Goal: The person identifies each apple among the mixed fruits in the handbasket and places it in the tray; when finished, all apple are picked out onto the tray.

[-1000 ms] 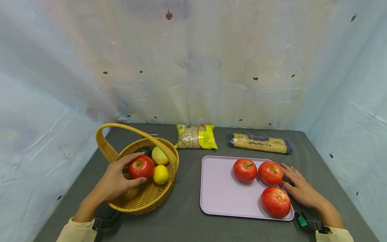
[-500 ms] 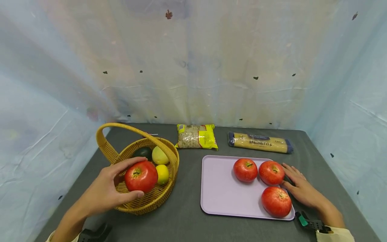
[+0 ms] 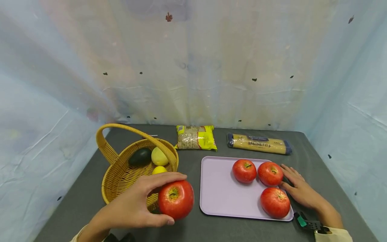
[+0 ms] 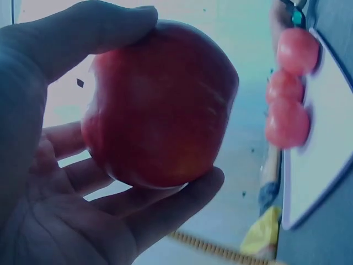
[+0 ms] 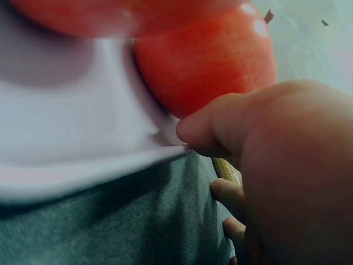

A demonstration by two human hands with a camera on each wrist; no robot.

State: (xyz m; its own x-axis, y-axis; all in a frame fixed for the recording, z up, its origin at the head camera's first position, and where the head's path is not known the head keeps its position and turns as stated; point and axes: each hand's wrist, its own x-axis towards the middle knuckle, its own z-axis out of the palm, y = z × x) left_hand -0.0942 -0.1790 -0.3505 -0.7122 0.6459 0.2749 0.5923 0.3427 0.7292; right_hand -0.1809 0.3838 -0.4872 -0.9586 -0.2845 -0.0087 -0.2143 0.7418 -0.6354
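Observation:
My left hand point(image 3: 142, 201) holds a red apple point(image 3: 176, 199) between thumb and fingers, raised in front of the wicker basket point(image 3: 109, 183). In the left wrist view the thumb lies across one side of the apple point(image 4: 160, 105) and the fingers support the other. My right hand point(image 3: 302, 191) rests at the right edge of the lilac tray point(image 3: 225, 195). Its thumb tip is at the tray rim, close by an apple point(image 5: 204, 66) in the right wrist view. Three red apples sit at the tray's right side: one at the back point(image 3: 244, 171), one beside my fingers point(image 3: 270, 173), one in front point(image 3: 275, 202).
In the basket lie a dark green avocado-shaped fruit point(image 3: 140, 157), a pale yellow-green round fruit point(image 3: 159, 156) and a yellow fruit point(image 3: 159, 170). Its tall handle point(image 3: 133, 127) arches over them. Behind stand a yellow bag point(image 3: 196, 137) and a spaghetti pack point(image 3: 258, 143) on the grey table point(image 3: 193, 232).
My left hand has lifted the apple out of the basket and carried it right and toward me, past the basket's front rim. The right hand has stayed in place.

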